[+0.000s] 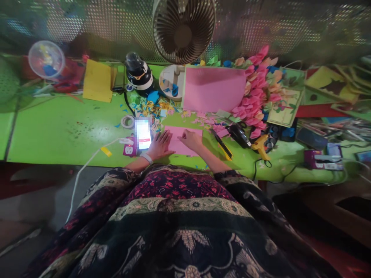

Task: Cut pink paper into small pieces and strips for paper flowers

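A pink sheet of paper lies flat on the green table in front of me. My left hand rests on its left part with the fingers stretched out, palm down. Near the sheet's upper middle, my right hand has its fingers curled together, the fingertips down at the paper. Whatever they may hold is too small or hidden to make out. Beside my left hand lies a lit phone. To the right of the sheet is a yellow and black box cutter.
Paper scraps lie beyond the sheet, near a black bottle and a larger pink sheet. Pink paper petals, a black stapler-like tool and a yellow glue gun are rightward. A fan stands behind.
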Available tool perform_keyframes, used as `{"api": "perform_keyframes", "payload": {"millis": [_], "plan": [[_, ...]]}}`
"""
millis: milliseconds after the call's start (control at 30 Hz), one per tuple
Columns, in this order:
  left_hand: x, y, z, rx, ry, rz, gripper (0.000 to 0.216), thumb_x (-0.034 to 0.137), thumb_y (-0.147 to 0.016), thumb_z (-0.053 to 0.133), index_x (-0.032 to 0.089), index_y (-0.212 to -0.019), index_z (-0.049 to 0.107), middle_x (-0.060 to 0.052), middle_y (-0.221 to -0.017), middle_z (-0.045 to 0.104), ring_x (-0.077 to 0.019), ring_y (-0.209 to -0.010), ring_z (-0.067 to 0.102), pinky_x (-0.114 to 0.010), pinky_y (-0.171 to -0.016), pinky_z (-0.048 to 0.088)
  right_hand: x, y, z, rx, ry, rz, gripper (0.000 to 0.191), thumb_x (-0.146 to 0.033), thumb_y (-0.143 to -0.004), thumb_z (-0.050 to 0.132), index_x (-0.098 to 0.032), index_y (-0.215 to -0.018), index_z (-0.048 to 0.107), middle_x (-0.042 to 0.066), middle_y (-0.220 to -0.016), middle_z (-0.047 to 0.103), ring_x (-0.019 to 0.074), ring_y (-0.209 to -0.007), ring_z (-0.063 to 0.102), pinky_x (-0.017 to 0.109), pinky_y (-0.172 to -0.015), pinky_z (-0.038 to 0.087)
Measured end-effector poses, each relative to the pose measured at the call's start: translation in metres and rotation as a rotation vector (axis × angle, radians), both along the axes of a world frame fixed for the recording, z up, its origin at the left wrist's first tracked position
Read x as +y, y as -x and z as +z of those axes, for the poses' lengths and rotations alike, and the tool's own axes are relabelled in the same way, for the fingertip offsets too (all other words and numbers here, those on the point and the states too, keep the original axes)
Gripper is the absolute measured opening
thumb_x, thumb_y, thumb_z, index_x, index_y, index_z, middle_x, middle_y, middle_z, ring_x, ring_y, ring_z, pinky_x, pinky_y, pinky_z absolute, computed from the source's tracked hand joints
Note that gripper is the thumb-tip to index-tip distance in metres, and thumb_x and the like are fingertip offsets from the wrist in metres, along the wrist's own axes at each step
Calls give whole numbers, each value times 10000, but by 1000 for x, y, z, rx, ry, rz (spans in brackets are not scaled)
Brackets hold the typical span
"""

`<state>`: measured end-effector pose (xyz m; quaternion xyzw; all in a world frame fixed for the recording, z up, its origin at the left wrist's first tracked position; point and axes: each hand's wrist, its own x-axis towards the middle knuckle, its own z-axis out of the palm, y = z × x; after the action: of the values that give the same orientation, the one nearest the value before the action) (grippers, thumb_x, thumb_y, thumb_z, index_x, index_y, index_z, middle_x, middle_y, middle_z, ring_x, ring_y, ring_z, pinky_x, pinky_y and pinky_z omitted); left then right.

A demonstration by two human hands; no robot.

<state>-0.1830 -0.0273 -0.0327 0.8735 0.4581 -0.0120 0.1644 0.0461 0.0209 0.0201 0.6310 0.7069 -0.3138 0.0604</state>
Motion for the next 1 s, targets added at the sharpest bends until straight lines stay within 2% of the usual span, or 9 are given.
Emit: {"api": "perform_keyframes", "payload": {"millis": [33, 100, 167, 333, 500, 633, 767, 867, 1000], "plan": [[0, 0, 0, -1, 1, -2, 969, 735, -1003, 384, 47, -1674, 260, -245, -1725, 243, -355, -1625, 229, -564, -1323, 109, 8, 9, 0, 48, 129, 18, 362, -464, -1021, 585, -154, -1023, 773, 107, -912, 819, 219, -852, 767, 310, -835, 577], [0, 1, -1, 2, 5, 1, 972, 741, -999, 387, 52, -1673, 265, -246, -1725, 242, -356, -1624, 233, -564, -1321, 113, 20, 21, -4, 111, 302, 0, 409, -480, -1006, 625, -145, -822, 770, 89, -770, 801, 174, -658, 744, 250, -693, 571], [0, 1, -1, 3, 6, 10, 991, 756, -988, 397, 51, -1672, 269, -248, -1724, 242, -357, -1624, 232, -563, -1321, 117, 25, 24, -11, 129, 378, -38, 478, -505, -993, 653, -140, -699, 748, 96, -707, 787, 159, -558, 718, 236, -605, 563], [0, 0, 1, -27, 16, 24, 996, 759, -977, 423, 68, -1678, 268, -236, -1726, 250, -354, -1628, 219, -566, -1322, 120, 22, 4, -18, 44, 351, -77, 552, -599, -945, 703, -131, -654, 741, 112, -653, 772, 173, -537, 727, 244, -576, 588], [2, -1, 5, 2, 48, 25, 969, 725, -987, 432, 77, -1685, 254, -224, -1734, 227, -349, -1632, 207, -572, -1323, 109, 15, -45, -18, 66, 406, -162, 554, -648, -895, 740, -132, -695, 726, 114, -721, 792, 164, -570, 734, 236, -538, 581], [3, -1, 7, 20, 61, 20, 975, 704, -979, 464, 59, -1681, 257, -231, -1734, 212, -361, -1632, 202, -584, -1323, 109, 7, -99, -26, 44, 406, -224, 513, -579, -912, 752, -154, -633, 683, 105, -663, 767, 162, -585, 724, 235, -556, 573], [3, -2, 8, 29, 64, 30, 976, 680, -970, 507, 50, -1677, 269, -229, -1733, 213, -358, -1630, 211, -573, -1326, 116, 0, -140, -29, 20, 369, -271, 439, -427, -953, 742, -150, -624, 653, 91, -626, 747, 140, -543, 693, 231, -579, 548], [4, -2, 10, 35, 68, 37, 966, 667, -959, 542, 54, -1667, 302, -230, -1726, 247, -360, -1624, 235, -566, -1325, 136, -1, -140, -23, 27, 307, -299, 375, -390, -973, 716, -145, -695, 659, 97, -693, 774, 118, -539, 685, 206, -557, 508], [9, -7, 23, 24, 53, 48, 831, 584, -961, 598, 66, -1594, 448, -227, -1696, 346, -375, -1596, 302, -552, -1318, 190, 4, -96, -16, 139, 270, -254, 387, -504, -945, 743, -159, -782, 680, 75, -733, 793, 128, -578, 724, 179, -525, 505]]}}
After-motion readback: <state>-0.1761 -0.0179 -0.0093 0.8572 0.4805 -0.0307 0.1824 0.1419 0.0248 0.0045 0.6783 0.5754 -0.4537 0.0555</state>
